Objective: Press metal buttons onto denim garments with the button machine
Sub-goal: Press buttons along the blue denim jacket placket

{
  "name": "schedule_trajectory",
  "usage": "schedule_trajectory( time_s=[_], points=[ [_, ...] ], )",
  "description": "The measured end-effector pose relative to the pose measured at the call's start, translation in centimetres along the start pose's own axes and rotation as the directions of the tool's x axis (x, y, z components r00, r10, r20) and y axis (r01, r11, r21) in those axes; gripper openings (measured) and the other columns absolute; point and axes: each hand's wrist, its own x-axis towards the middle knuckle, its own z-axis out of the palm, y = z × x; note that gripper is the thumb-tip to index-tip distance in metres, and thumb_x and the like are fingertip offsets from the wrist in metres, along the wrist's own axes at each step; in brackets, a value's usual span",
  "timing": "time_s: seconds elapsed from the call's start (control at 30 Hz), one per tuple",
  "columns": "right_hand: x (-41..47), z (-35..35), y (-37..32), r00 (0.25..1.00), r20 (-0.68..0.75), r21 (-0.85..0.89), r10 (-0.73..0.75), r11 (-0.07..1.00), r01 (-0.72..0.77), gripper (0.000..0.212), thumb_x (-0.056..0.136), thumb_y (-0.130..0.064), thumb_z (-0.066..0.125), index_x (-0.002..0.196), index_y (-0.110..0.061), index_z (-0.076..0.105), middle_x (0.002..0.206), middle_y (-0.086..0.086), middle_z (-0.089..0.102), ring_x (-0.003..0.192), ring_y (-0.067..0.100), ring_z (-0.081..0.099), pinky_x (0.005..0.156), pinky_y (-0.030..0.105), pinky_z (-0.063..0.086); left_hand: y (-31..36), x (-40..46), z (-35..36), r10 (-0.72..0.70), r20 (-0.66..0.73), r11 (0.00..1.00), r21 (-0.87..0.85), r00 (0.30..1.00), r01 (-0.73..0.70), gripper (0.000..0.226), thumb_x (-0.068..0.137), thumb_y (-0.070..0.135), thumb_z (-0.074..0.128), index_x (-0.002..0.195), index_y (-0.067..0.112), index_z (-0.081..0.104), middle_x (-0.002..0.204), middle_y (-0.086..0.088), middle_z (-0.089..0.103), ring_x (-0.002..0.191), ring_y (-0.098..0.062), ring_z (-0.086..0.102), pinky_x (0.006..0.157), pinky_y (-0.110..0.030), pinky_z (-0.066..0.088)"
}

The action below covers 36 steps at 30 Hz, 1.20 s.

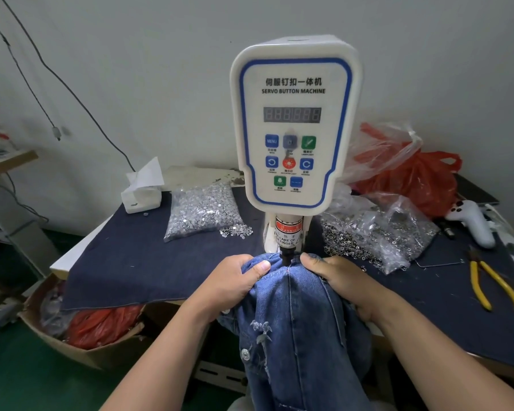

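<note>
Both hands grip denim garment [294,307], under punch [286,256]

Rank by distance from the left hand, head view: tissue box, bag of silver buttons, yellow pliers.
From the left hand, which grips the denim garment:
1. Bag of silver buttons, up and just left, on the dark cloth.
2. Tissue box, farther back at the table's left rear corner.
3. Yellow pliers, far right edge, past the right hand.

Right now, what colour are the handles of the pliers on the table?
Yellow. The pliers show best in the head view, at the table's right edge.
</note>
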Motion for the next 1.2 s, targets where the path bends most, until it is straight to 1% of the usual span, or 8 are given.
schedule_trajectory(
  time_s=[0.17,0.33,0.47,0.63,0.8,0.97,1.1,1.2],
  points=[
    [0.07,0.0,-0.01,1.0,0.01,0.02,-0.003,1.0,0.003,0.05,0.098,-0.053,0.06,0.096,-0.008,0.08,0.098,0.017,0.078,0.092,0.031,0.076,0.078,0.032,0.058,0.3,-0.17,-0.05,-0.003,0.008,1.0,0.001,1.0,0.003,0.035,0.104,0.038,0.062,0.075,0.02,0.058,0.057,0.019,0.053,0.052,0.001,0.046,0.05,-0.013,0.036],
    [0.09,-0.01,0.11,1.0,0.013,0.041,-0.003,0.999,0.002,0.051,0.097,-0.053,0.06,0.097,-0.006,0.079,0.099,0.018,0.078,0.092,0.031,0.076,0.08,0.034,0.057,0.39,-0.17,-0.02,-0.015,0.015,1.0,-0.006,1.0,0.015,0.034,0.104,0.04,0.062,0.078,0.018,0.062,0.059,0.017,0.057,0.054,0.001,0.049,0.052,-0.013,0.038],
    [-0.06,0.05,-0.03,1.0,0.016,0.03,-0.009,1.0,0.008,0.049,0.098,-0.052,0.059,0.093,-0.008,0.08,0.096,0.016,0.079,0.087,0.027,0.077,0.074,0.029,0.058,0.36,-0.12,-0.08,-0.021,0.02,1.0,-0.012,1.0,0.021,0.034,0.104,0.041,0.062,0.079,0.018,0.063,0.062,0.015,0.058,0.056,-0.002,0.051,0.053,-0.015,0.04],
    [-0.1,0.05,-0.07,1.0,0.017,0.032,-0.006,0.999,0.005,0.052,0.098,-0.052,0.059,0.094,-0.004,0.078,0.096,0.017,0.078,0.085,0.026,0.076,0.072,0.028,0.057,0.34,-0.15,-0.09,-0.021,0.02,0.999,-0.023,1.0,0.021,0.036,0.104,0.043,0.062,0.076,0.02,0.061,0.062,0.015,0.058,0.056,-0.003,0.05,0.053,-0.015,0.039],
    [-0.01,0.05,0.02,1.0,0.02,0.036,-0.005,0.999,0.005,0.053,0.098,-0.052,0.059,0.096,-0.002,0.078,0.097,0.017,0.078,0.086,0.026,0.076,0.074,0.029,0.056,0.24,-0.07,-0.06,-0.011,0.02,1.0,-0.027,1.0,0.012,0.036,0.104,0.042,0.062,0.075,0.02,0.061,0.062,0.016,0.058,0.056,-0.002,0.051,0.053,-0.016,0.039],
    [0.01,0.0,0.01,1.0,0.022,0.031,-0.006,1.0,0.005,0.054,0.099,-0.051,0.059,0.099,0.0,0.076,0.098,0.018,0.078,0.088,0.028,0.076,0.08,0.033,0.055,0.02,0.09,-0.1,-0.01,0.022,1.0,-0.022,1.0,0.011,0.036,0.103,0.043,0.063,0.076,0.02,0.062,0.062,0.015,0.057,0.056,-0.002,0.05,0.053,-0.015,0.039],
    [-0.05,0.06,-0.03,1.0,0.024,0.032,-0.004,0.999,0.003,0.052,0.099,-0.051,0.058,0.099,-0.003,0.078,0.098,0.017,0.078,0.09,0.029,0.076,0.08,0.034,0.056,0.0,0.11,-0.04,-0.004,0.016,1.0,-0.028,1.0,0.004,0.038,0.103,0.041,0.064,0.07,0.023,0.061,0.058,0.018,0.057,0.053,0.001,0.05,0.051,-0.013,0.038],
    [-0.08,0.08,-0.07,1.0,0.024,0.036,-0.005,0.999,0.004,0.051,0.099,-0.051,0.059,0.097,-0.005,0.078,0.098,0.016,0.078,0.089,0.027,0.076,0.079,0.032,0.056,-0.07,0.18,0.0,0.001,0.017,0.999,-0.034,1.0,0.0,0.039,0.103,0.042,0.064,0.069,0.023,0.06,0.058,0.017,0.057,0.053,0.0,0.049,0.051,-0.013,0.038]
  ],
)
